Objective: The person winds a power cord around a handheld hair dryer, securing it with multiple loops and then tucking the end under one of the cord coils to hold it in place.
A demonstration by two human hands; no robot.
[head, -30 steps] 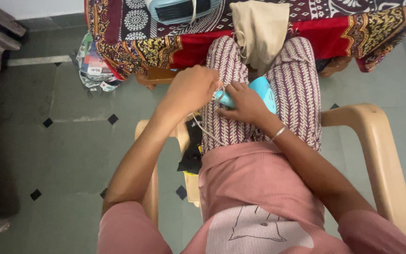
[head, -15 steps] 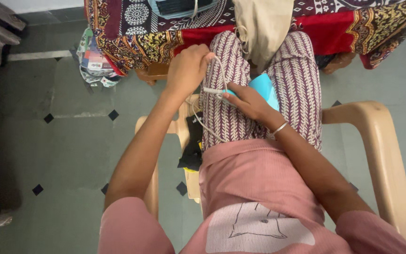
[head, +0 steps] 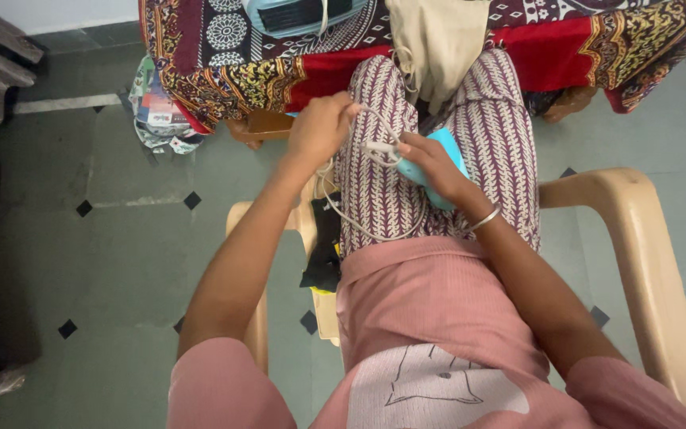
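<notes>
I sit in a beige plastic chair point(head: 637, 262) with patterned trousers on my legs. My right hand point(head: 430, 163) grips a light blue clothes iron point(head: 448, 147) that rests on my lap between my thighs. A white power cord point(head: 375, 226) runs from the iron's rear end, loops down over my left thigh and rises to my left hand point(head: 319, 131). That hand is closed around the cord, near my left knee. The iron's soleplate is hidden.
A table under a red and maroon patterned cloth point(head: 224, 63) stands just ahead of my knees, with a pale blue appliance point(head: 295, 14) and a beige cloth bag point(head: 438, 44) on it. Printed bags point(head: 156, 111) lie on the tiled floor at left. A black cloth point(head: 323, 254) hangs off the seat.
My left hand pulled the cord up toward the knee and then lowered a little. The cord's loop now hangs wider across my thigh. The right hand shifted slightly up on the iron.
</notes>
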